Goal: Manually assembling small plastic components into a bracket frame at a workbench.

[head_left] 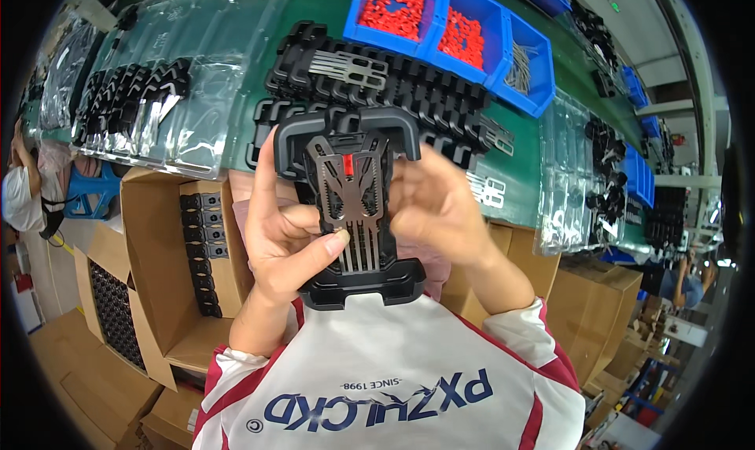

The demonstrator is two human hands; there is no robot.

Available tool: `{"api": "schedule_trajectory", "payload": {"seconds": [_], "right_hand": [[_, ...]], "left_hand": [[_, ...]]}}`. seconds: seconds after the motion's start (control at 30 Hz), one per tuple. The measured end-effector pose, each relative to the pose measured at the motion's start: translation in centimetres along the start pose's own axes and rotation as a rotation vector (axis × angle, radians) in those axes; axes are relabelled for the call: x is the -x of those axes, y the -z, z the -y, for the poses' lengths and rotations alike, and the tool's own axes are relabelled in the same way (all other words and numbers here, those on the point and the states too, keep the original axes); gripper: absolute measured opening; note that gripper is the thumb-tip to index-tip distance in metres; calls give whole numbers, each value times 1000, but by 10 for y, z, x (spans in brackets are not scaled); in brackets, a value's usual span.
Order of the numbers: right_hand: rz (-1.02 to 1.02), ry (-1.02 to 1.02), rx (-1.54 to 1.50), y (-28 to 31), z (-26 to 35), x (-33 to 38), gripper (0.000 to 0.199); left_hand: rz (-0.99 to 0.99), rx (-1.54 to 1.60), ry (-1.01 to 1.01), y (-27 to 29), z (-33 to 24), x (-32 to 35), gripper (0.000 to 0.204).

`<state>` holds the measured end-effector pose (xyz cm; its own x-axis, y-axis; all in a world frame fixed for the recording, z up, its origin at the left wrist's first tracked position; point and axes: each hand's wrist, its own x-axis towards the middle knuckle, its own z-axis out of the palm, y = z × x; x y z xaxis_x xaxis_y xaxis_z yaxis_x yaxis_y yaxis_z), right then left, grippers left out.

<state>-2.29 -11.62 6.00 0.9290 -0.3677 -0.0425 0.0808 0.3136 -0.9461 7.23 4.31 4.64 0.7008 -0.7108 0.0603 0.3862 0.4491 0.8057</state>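
Head view: a green bench point(316, 8) carries black parts point(440, 90) and blue bins point(519, 99), cardboard boxes point(151, 253) nearby — the left hand point(275, 249) grips a black holder point(351, 202) before the white shirt point(377, 352); the right hand point(442, 214), blurred, curls beside it — grip unclear.

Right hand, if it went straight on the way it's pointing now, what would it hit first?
Most likely the right side of the metal-faced black holder that the left hand grips. The right hand is blurred and depth is unclear, so it may be touching the holder already.
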Motion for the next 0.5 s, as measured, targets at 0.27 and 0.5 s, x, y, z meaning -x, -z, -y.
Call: {"api": "schedule_trajectory", "payload": {"seconds": [0.27, 0.5], "right_hand": [[-427, 285, 1186, 121, 29, -132, 16], [-273, -85, 1528, 162, 21, -181, 18]], "left_hand": [[34, 14, -30, 20, -8, 6, 99], [23, 19, -21, 25, -9, 12, 98]]}}
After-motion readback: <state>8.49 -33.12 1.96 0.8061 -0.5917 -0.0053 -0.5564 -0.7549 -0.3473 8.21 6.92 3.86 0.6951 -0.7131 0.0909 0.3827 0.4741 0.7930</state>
